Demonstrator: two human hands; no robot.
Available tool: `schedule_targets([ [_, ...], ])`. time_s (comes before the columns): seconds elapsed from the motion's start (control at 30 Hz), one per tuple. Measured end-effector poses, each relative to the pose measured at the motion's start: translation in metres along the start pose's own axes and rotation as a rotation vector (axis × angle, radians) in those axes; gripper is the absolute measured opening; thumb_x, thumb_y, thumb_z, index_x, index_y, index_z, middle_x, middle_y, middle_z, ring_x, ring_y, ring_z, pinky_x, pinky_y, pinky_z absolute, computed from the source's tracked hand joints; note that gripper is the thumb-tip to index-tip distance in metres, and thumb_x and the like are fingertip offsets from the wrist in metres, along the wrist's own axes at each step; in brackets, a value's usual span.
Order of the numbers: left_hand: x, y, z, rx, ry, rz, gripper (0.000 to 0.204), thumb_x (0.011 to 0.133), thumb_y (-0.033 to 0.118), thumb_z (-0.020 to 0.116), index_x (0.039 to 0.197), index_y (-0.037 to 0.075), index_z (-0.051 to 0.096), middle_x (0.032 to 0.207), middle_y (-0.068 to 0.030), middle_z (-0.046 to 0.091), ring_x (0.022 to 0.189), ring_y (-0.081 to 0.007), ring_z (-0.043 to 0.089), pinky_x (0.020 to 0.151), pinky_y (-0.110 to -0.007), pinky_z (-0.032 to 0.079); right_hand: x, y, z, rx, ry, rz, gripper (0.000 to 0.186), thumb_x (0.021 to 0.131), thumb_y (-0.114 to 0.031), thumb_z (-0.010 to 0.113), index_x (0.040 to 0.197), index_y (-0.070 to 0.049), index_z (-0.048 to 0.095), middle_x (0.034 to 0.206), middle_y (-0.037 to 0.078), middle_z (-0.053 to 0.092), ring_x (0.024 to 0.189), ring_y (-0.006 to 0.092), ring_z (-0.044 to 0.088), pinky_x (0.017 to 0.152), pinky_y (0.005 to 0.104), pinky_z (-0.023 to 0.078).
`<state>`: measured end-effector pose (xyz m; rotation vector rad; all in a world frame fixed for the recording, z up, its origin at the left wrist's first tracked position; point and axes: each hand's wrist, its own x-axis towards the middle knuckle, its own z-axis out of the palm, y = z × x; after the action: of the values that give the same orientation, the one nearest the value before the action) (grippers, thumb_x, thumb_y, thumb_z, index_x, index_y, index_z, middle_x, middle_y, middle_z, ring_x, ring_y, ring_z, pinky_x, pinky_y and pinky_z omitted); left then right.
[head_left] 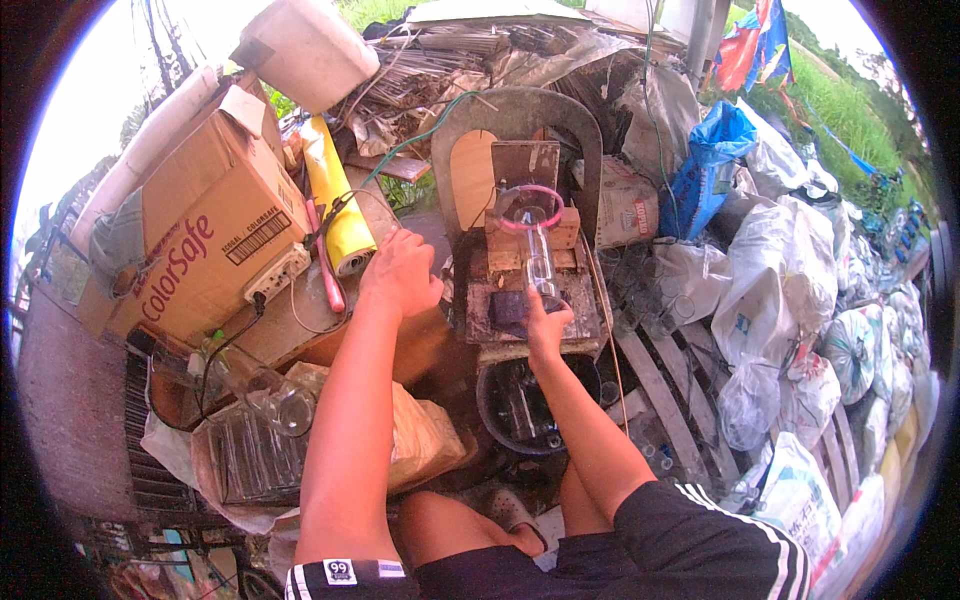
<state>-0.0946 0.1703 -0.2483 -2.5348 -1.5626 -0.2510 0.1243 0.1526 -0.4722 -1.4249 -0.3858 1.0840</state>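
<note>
The clear glass vessel [539, 262], in the head view, is in front of the person, above the wooden stand [585, 318], with the right hand [548, 325] gripping its near end. It should handle as light, stiff and brittle, slick if damp; the narrow near part looks the safest hold, away from the wide far end. The left hand [403, 272] is loosely curled beside the yellow roll [340, 195]; whether it holds anything I cannot tell. Fingers hide the vessel's near tip, and whether the pink ring [530, 187] encircles or belongs to it is unclear.
</note>
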Motion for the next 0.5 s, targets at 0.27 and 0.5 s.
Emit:
schedule_targets([
  [0.27, 0.000, 0.001, -0.001, 0.006, -0.028, -0.018, 0.021, 0.080, 0.025, 0.078, 0.084, 0.006, 0.071, 0.107, -0.0164, 0.069, 0.124, -0.0359, 0.061, 0.123, -0.048, 0.040, -0.004, 0.000, -0.003, 0.161, -0.081, 0.063, 0.085, 0.099, -0.055, 0.075, 0.146, 0.000, 0.030, 0.117, 0.018, 0.065, 0.098, 0.0254, 0.065, 0.097, 0.0392, 0.049],
  [0.5, 0.000, 0.005, -0.009, -0.008, -0.103, -0.057, 0.024, 0.081, 0.025, 0.075, 0.093, 0.004, 0.076, 0.114, -0.0172, 0.071, 0.128, -0.0339, 0.060, 0.128, -0.046, 0.036, -0.007, -0.008, -0.012, 0.164, -0.307, 0.271, 0.083, 0.102, -0.076, 0.053, 0.146, -0.005, 0.051, 0.102, 0.011, 0.072, 0.096, 0.0219, 0.066, 0.103, 0.0449, 0.043],
])
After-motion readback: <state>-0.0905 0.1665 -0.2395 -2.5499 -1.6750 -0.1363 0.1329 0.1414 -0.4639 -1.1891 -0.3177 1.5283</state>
